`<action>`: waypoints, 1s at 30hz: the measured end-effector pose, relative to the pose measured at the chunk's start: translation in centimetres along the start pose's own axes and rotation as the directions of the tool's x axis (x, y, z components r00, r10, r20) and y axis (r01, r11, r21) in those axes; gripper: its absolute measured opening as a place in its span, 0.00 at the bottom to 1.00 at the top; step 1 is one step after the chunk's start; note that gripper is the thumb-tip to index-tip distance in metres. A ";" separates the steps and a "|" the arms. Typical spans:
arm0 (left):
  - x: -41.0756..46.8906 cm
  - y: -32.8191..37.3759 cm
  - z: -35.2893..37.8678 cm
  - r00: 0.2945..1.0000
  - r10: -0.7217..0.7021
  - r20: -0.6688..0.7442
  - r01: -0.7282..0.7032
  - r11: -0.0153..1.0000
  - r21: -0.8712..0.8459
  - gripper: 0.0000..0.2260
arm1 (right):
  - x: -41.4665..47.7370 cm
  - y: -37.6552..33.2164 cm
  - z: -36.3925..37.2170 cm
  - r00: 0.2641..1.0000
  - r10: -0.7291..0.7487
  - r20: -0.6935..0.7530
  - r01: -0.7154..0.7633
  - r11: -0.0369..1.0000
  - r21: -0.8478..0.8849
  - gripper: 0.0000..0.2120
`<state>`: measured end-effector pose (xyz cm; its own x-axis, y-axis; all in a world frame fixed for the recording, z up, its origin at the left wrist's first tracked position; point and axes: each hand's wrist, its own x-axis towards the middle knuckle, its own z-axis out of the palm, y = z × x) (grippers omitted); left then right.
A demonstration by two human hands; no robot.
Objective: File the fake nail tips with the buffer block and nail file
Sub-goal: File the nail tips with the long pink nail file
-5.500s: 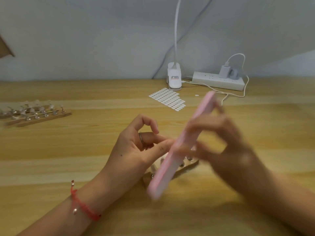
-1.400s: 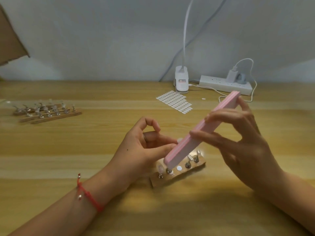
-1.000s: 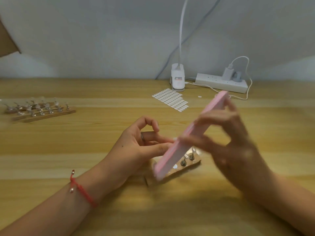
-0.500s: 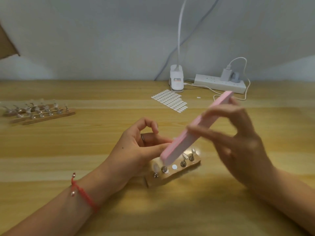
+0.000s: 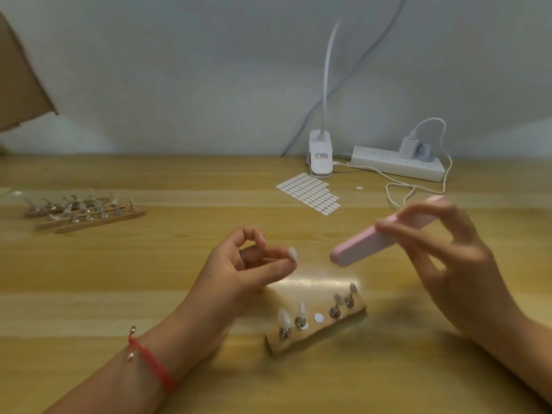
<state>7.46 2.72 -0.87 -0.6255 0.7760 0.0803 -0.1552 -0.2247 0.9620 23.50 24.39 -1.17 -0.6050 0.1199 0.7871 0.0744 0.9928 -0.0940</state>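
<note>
The fake nail tip (image 5: 292,253) is a small, pale, translucent oval with a rounded end. It is pinched between the thumb and a fingertip of the left hand (image 5: 239,270) and sticks out at the hand's 3 o'clock side. The index finger curls above it, and a ring (image 5: 242,254) shows on 1 finger. A red bracelet (image 5: 152,363) circles the left wrist.

The buffer block (image 5: 379,237) is a long pink bar with rounded ends, slightly blurred. It tilts from its low end at 8 o'clock up to its high end at 2 o'clock. The right hand (image 5: 448,258) holds it by its upper half, with fingers curled over the top and the thumb beneath. The low end sits at 3 o'clock from the nail tip, near it but apart, with bare table (image 5: 119,279) showing between them.

At 5 o'clock from the left hand, a short wooden strip (image 5: 298,343) lies on the table. It carries 4 more tips (image 5: 283,318) on small metal stands, and a white round dot (image 5: 318,317) marks its middle spot.

Far off at 10 o'clock lie several longer wooden strips (image 5: 89,216) with rows of tips. At 12 o'clock are a sheet of white oval stickers (image 5: 309,194), a white clip lamp base (image 5: 321,156) and a white power strip (image 5: 397,164) with a charger plugged in.
</note>
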 end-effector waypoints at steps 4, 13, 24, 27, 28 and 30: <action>-0.1 -0.1 0.2 0.999 -0.019 0.032 0.018 1.000 0.021 0.21 | -0.5 -1.3 0.1 0.994 -0.097 0.041 0.096 0.995 0.035 0.27; -0.3 0.3 0.6 0.989 -0.080 0.124 0.080 0.997 0.007 0.23 | 0.6 -3.2 0.5 0.950 -0.308 0.039 0.309 0.951 0.003 0.20; 0.0 0.2 0.8 0.983 -0.064 0.170 0.071 0.997 -0.032 0.19 | 1.2 -2.4 -0.2 0.983 -0.180 -0.018 0.180 0.984 0.001 0.23; 0.0 -0.1 1.1 0.977 -0.078 0.197 0.090 0.995 -0.052 0.18 | -0.1 -4.2 0.8 0.948 -0.315 0.038 0.311 0.947 0.079 0.17; 0.0 -0.2 1.1 0.975 -0.077 0.207 0.091 0.994 -0.061 0.18 | -0.4 -4.6 1.0 0.922 -0.384 0.046 0.379 0.922 0.080 0.16; -0.1 -0.2 1.1 0.973 -0.072 0.217 0.087 0.994 -0.061 0.18 | 0.4 -3.7 0.5 0.943 -0.331 0.015 0.330 0.942 0.066 0.18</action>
<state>8.40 3.33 -0.74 -0.4317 0.8996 0.0656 -0.2555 -0.1917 0.9476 22.64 20.72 -0.81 -0.6077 -0.2159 0.7643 -0.1815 0.9746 0.1310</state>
